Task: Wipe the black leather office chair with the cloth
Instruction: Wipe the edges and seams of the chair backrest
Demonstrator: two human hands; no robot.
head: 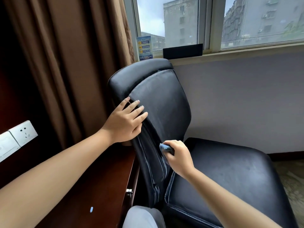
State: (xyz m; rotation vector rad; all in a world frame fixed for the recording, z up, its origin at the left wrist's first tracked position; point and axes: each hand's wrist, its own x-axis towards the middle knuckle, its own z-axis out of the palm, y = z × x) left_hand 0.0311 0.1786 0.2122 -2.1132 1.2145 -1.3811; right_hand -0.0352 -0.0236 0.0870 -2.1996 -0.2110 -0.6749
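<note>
The black leather office chair (164, 102) stands near-centre, backrest to the left, seat to the right, under the window (167, 22). The backrest edge is steadied by the left hand (126, 122), fingers straight & spread flat on the leather, nothing grasped. The cloth (165, 148), blue & bunched small, is clenched in the right hand (176, 157) and pressed to the lower backrest, just above the crease w/ the seat.

Step in hand, judged: lower backrest & side folds being wiped. Dust film seems left on upper backrest & seat, so approx. early-mid task. To do it well: cloth should be opened out for more contact, strokes overlapped top to bottom, pleats on the left edge followed along their length, backrest kept braced so it isn't swivelled toward the desk (105, 178).
</note>
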